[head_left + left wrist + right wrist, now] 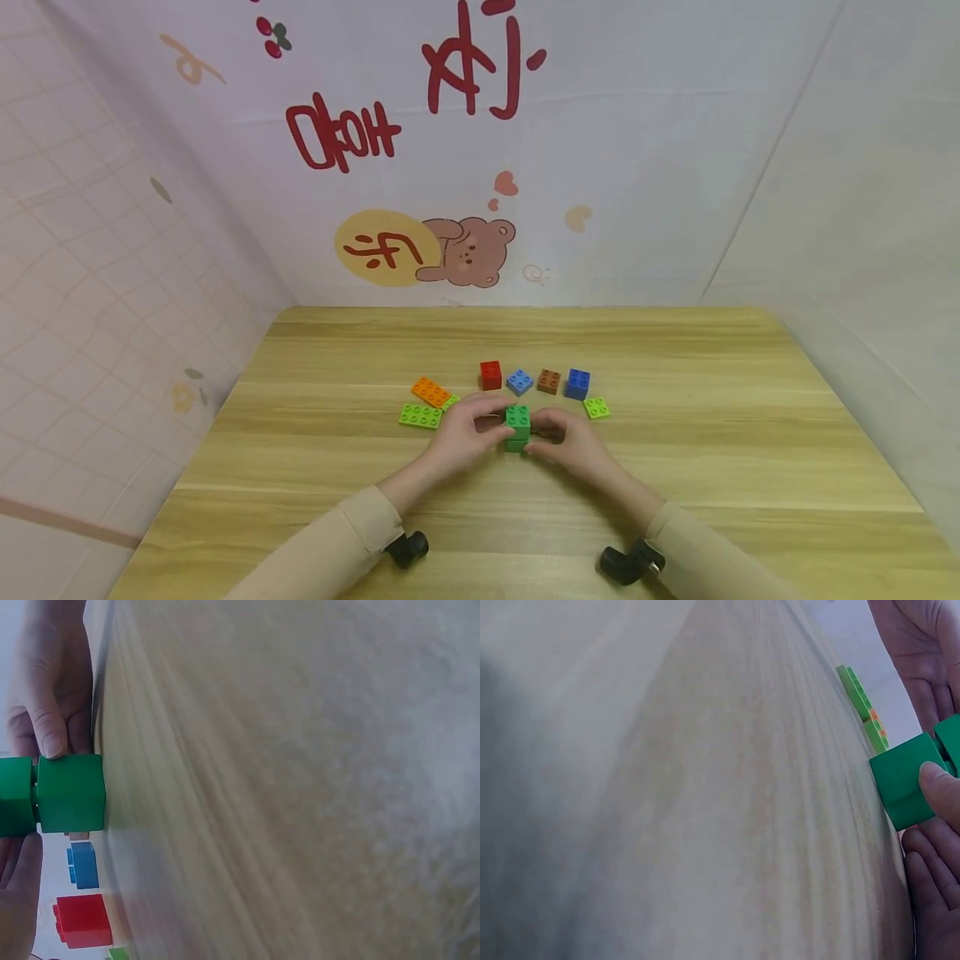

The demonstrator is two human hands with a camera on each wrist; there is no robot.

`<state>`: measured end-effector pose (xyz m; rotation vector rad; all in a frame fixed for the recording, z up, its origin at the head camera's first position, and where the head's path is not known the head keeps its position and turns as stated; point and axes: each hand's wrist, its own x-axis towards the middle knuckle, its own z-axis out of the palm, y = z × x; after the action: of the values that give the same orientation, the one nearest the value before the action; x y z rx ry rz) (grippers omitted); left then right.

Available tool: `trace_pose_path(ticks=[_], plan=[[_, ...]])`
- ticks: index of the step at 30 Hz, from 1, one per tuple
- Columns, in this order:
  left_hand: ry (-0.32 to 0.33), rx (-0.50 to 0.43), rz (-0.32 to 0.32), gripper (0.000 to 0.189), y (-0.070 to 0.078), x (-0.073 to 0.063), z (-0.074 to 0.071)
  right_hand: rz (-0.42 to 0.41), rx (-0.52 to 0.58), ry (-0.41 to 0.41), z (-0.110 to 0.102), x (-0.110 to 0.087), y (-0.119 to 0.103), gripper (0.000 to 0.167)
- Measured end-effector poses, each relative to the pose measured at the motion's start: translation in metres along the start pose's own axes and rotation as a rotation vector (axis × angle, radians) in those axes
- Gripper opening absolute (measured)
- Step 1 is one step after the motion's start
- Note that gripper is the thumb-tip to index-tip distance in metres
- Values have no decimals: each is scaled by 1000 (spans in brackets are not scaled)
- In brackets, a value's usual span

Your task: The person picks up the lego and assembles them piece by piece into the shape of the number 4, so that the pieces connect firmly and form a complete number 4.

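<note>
Two green bricks stand one above the other between my hands. In the head view the upper green brick [518, 431] shows its studs on top, and the lower green brick [515, 447] sits under it. My left hand [467, 430] grips the upper one from the left with thumb and fingers. From the right, my right hand [576, 446] pinches the lower one; in the right wrist view its thumb lies on the face of that brick [901, 784]. A narrow gap with studs shows between the two bricks in the left wrist view.
Behind my hands, from left to right, lie a red brick [491, 376], a light blue brick [520, 382], a brown brick [549, 381] and a dark blue brick [577, 383]. A lime brick [597, 407] is at right; an orange brick [431, 392] and a long lime brick [421, 416] at left.
</note>
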<state>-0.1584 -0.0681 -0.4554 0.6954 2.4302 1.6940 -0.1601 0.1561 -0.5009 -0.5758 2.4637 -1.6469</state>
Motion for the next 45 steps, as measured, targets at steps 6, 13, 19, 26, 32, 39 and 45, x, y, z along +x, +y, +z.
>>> trace_pose_path(ticks=[6, 13, 19, 26, 32, 39, 45], plan=[[-12, 44, 21, 38, 0, 0, -1, 1, -6, -4, 1, 0, -1, 33], [-13, 70, 15, 38, 0, 1, -2, -1, -19, 8, 1, 0, -1, 35], [-12, 87, 17, 38, 0, 2, -2, 3, -19, 8, 0, -1, -2, 36], [-6, 87, 34, 37, 0, 2, -2, -3, -22, 13, 0, -1, -1, 36], [-1, 130, 36, 37, -2, 2, -3, -3, -15, 17, 1, -1, 0, 35], [6, 184, 49, 37, -4, 1, -1, 13, -15, 27, 1, 0, 0, 36], [6, 182, 31, 38, -5, 2, 0, -1, -16, 22, -1, -4, -24, 33]])
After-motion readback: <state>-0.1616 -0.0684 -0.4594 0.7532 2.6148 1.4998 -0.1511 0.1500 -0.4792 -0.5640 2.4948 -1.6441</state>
